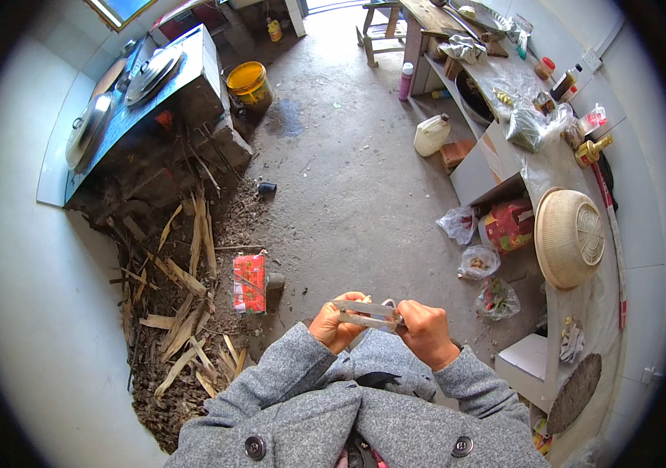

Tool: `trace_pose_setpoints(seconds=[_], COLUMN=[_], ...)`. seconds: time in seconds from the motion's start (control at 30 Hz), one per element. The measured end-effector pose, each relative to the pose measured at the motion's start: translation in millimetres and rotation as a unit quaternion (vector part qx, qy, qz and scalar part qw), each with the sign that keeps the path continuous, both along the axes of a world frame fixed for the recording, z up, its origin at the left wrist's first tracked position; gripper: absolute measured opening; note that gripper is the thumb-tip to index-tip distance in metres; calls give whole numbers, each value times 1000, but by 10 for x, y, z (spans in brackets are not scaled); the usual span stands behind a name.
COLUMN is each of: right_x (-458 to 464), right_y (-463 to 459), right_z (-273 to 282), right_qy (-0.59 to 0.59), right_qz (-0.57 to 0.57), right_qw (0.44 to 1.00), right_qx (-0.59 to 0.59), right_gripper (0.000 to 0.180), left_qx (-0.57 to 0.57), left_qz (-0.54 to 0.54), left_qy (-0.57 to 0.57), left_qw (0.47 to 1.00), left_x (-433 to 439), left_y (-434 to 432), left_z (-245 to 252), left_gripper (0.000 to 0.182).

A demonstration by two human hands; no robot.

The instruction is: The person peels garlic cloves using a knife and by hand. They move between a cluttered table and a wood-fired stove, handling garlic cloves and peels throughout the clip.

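Note:
Both hands meet in front of the grey coat at the lower middle. My right hand (426, 330) is closed around the handle end of a metal-bladed tool (362, 306), which looks like a knife; its blade points left. Below the blade runs a second flat strip (362, 319), and whether the two are joined cannot be told. My left hand (338, 327) has its fingers curled at the left end of the blade and strip, with a small pale thing between thumb and fingers. What that pale thing is cannot be made out.
Split firewood (183, 275) lies left, below a tiled stove (151, 111) with metal lids. A red box (249, 283) stands on the concrete floor. Along the right runs a counter (573, 316) bearing an upturned plastic basket (570, 238); bags and a white jug (432, 134) sit beside it. A yellow bucket (249, 82) stands farther off.

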State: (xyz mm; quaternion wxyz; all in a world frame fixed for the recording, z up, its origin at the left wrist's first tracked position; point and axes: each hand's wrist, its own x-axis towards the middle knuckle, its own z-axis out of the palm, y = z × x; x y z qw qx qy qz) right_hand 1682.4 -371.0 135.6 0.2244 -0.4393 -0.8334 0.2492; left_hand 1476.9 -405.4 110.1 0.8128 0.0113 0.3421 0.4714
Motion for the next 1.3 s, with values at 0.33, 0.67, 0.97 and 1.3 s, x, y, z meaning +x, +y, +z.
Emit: trace_pose_setpoints(seconds=[0.33, 0.67, 0.97, 1.3], right_x=[116, 29, 28, 63], right_y=[32, 37, 170, 246], right_z=[-42, 150, 367, 327], right_qy=[9, 145, 371, 404], right_qz=[-35, -55, -5, -44], right_qw=[997, 964, 762, 731], right_qx=[-66, -217, -531, -549], right_gripper=[24, 19, 28, 18], left_qx=[22, 60, 58, 43], left_qz=[-5, 5, -64, -68], left_qy=[-22, 21, 50, -51], left_qw=[1000, 998, 995, 995], left_x=[-184, -122, 34, 197], left_y=[-17, -48, -15, 54], left_z=[20, 109, 181, 204], left_gripper=[13, 13, 14, 20])
